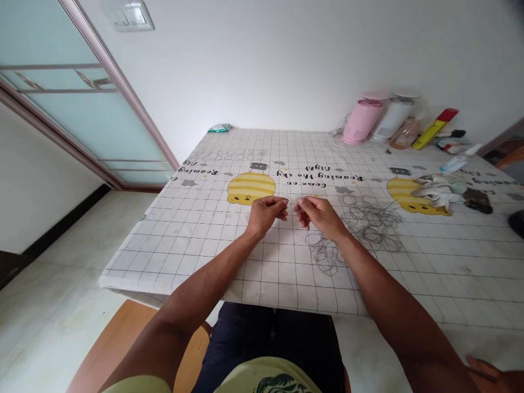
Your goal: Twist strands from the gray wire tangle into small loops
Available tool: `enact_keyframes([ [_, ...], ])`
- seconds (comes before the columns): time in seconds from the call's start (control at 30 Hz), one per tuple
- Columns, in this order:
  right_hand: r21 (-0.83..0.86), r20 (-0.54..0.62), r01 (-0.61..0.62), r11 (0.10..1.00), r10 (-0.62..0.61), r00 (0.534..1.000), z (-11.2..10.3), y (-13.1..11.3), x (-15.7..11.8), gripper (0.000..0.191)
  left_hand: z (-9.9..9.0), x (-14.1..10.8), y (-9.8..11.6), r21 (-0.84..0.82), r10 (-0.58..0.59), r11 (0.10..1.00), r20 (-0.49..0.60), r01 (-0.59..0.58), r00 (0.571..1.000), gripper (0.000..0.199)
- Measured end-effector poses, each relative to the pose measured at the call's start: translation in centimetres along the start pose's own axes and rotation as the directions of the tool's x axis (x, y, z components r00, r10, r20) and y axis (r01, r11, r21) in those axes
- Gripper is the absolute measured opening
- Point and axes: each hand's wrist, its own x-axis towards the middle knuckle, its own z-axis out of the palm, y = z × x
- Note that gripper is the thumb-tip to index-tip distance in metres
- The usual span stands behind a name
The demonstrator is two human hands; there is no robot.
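Your left hand and right hand are held in a near-closed pinch, fingertips almost meeting above the printed grid table cover. A thin pale loop shows just beyond them; whether either hand has hold of it cannot be confirmed. Most dark wire loops remain heaped loosely beside your right hand. At the far edge stand a pink canister and white canister, before a white wall. A frosted sliding door stands left.
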Motion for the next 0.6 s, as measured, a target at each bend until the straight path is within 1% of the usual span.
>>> enact_keyframes([
  [0.1,-0.028,-0.020,-0.025,0.999,0.024,1.000,0.3,0.2,0.1,0.056,0.0,-0.1,-0.3,0.127,0.040,0.991,-0.033,-0.036,0.999,0.023],
  [0.2,-0.113,-0.013,-0.063,0.992,0.062,0.998,0.7,0.7,0.3,0.049,0.1,-0.4,-0.4,0.239,0.066,0.969,-0.023,-0.059,0.998,0.019],
  [0.27,-0.149,-0.003,-0.077,0.986,0.077,0.997,1.0,1.1,0.4,0.043,0.1,-0.6,-0.3,0.278,0.066,0.959,-0.007,-0.062,0.998,0.019],
  [0.33,-0.161,-0.010,-0.092,0.983,0.092,0.996,1.0,1.3,0.5,0.040,0.2,-0.8,-0.1,0.288,0.067,0.955,0.005,-0.065,0.998,0.024],
  [0.4,-0.161,-0.029,-0.115,0.980,0.112,0.993,0.8,1.1,0.9,0.038,0.2,-0.9,0.0,0.278,0.082,0.958,-0.009,-0.076,0.997,0.033],
  [0.5,-0.194,-0.055,-0.148,0.970,0.140,0.989,0.0,0.3,2.4,0.035,0.0,-0.8,0.0,0.278,0.103,0.957,-0.058,-0.083,0.993,0.048],
  [0.6,-0.293,-0.085,-0.169,0.941,0.150,0.985,-1.1,-0.6,5.9,0.031,-0.4,-0.4,-0.5,0.353,0.116,0.932,-0.063,-0.087,0.991,0.051],
])
